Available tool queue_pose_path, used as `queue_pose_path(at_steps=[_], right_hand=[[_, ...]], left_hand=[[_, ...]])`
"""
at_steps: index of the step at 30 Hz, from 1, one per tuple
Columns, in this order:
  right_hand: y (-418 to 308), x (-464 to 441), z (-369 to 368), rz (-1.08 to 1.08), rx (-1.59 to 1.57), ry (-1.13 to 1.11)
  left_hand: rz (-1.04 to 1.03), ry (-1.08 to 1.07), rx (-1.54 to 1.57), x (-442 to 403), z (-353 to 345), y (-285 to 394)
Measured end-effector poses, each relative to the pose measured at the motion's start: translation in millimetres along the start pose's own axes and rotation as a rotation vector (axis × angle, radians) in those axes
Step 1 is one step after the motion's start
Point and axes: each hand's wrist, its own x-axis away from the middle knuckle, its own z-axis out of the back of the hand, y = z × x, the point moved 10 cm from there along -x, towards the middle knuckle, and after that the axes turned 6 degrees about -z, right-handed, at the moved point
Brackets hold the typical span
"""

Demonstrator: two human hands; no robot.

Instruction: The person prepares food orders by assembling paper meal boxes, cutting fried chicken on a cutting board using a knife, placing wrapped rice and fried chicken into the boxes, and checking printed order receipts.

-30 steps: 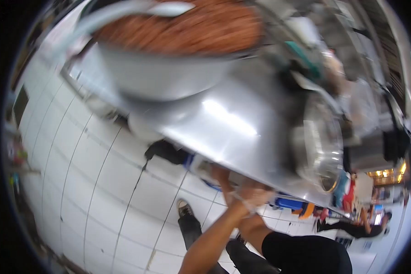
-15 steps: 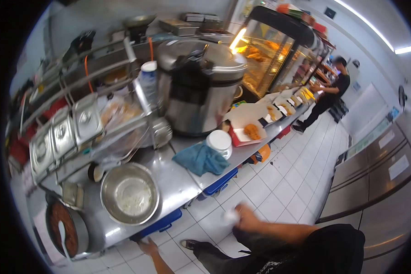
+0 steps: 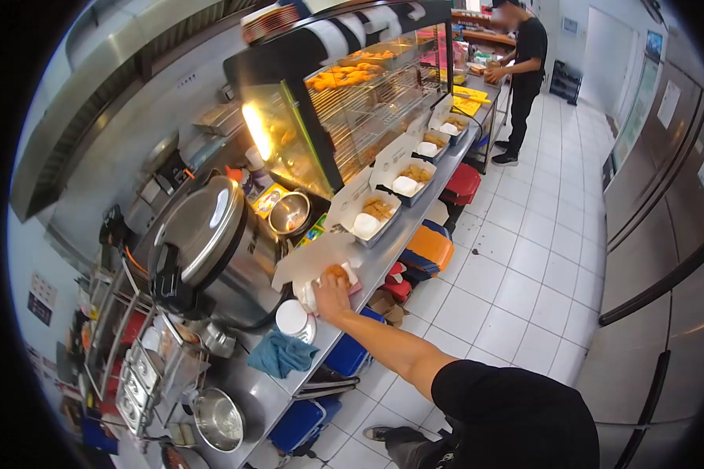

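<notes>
My right hand (image 3: 332, 300) reaches into an open takeout box (image 3: 353, 283) on the steel counter. Its fingers are around a white wrapped bundle (image 3: 309, 298), partly hidden by the hand. Beside the fingers lies a piece of fried chicken (image 3: 337, 272) in the same box. Close to the wrist stands a round white tub (image 3: 292, 317), with a blue cloth (image 3: 281, 354) in front of it. My left hand is out of view.
Several open boxes (image 3: 377, 215) with fried food and white bundles line the counter beside a heated display case (image 3: 344, 109). A large cooker (image 3: 211, 250) and a steel bowl (image 3: 218, 420) stand nearer. A co-worker (image 3: 530, 70) stands at the far end.
The view has swung along the counter toward the display case. My right hand, carrying something white, has moved from over the floor into the chicken box. My left hand has left the view.
</notes>
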Motion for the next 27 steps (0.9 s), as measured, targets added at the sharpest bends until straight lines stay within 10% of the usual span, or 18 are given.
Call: queue_pose_path(at_steps=[10,21,24,27], right_hand=[[-30.8,-32.8,-21.3,0.277,-0.333,-0.432],[-39.6,-35.2,-17.0,0.610,-0.209,-0.483],[-16.2,-90.4,145.7,0.562,-0.779,-0.100],[90.2,-180.6,370.8,0.327,-0.870,0.797]], left_hand=[[-0.295,-0.072,-0.368,-53.0,-154.3,308.0],[-0.329,-0.158,-0.408,-100.7,-231.2,430.6],[-0.334,-0.188,-0.422,-122.6,-243.0,467.8],[-0.355,-0.212,-0.439,-137.5,-258.2,514.1]])
